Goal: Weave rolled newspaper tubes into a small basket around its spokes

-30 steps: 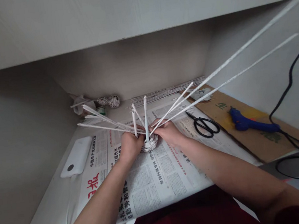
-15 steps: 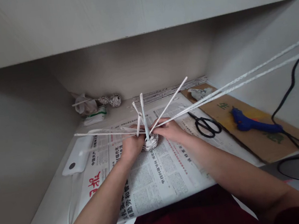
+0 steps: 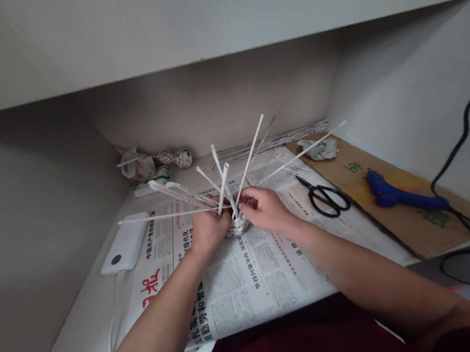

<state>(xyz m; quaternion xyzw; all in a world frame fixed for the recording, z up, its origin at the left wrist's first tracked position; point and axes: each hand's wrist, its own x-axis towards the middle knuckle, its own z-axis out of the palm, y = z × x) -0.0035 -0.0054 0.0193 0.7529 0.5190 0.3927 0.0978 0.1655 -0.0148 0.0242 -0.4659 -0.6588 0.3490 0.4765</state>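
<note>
A small woven basket of rolled newspaper [image 3: 238,226] stands low in front of me, with several white paper tubes [image 3: 252,147] fanning up and outward from it. My left hand [image 3: 207,227] is closed on its left side, thumb by an upright tube. On the right side, my right hand [image 3: 265,206] has its fingers curled at the rim, thumb against the weave; its fingertips are partly hidden behind tubes. One thin tube [image 3: 307,151] slants out past my right hand. Blurred strands [image 3: 171,190] reach out to the left.
Newspaper [image 3: 233,291] covers the tabletop. Black scissors [image 3: 327,198] lie to the right, beside cardboard [image 3: 461,215] with a blue glue gun [image 3: 402,197] and its cord. A white device [image 3: 123,245] is at left. Paper sticks [image 3: 269,141] and a plastic bag [image 3: 136,165] lie at the back.
The two long twisted strands that ran from my right hand to the upper right no longer stretch there. My right hand's fingers have curled in to the rim. My left hand stays in place.
</note>
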